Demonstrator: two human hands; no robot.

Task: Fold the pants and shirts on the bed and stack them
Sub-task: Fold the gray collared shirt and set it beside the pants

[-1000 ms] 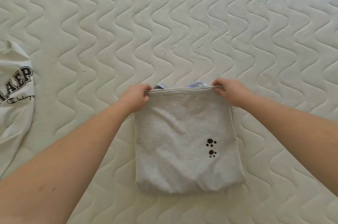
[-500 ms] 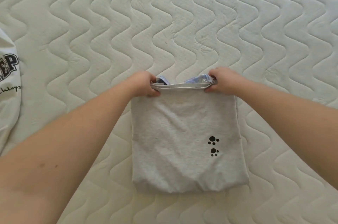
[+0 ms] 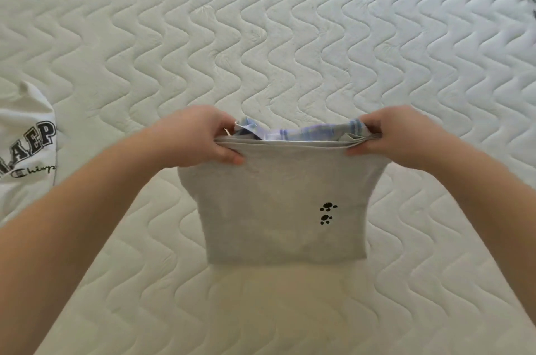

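White printed shirt (image 3: 24, 148) lying at the bed's (image 3: 290, 35) left edge, left hand (image 3: 203, 138) pinching the folded grey garment's (image 3: 278, 209) upper left corner, blue plaid fabric (image 3: 298, 132) peeking out on top, right hand (image 3: 391, 134) pinching its upper right corner, garment raised above the mattress.

The folded shirt (image 3: 278, 209) is a pale heather grey, plain except for two small black paw prints (image 3: 327, 213) low on its right side. Tucked behind its top edge is a cloth (image 3: 304, 132) checked in light blue and white. The mattress (image 3: 261, 35) is off-white all over, quilted in wavy zigzag lines. At the left edge lies a white shirt (image 3: 26, 134) with black block letters outlined in white and a line of black script beneath.
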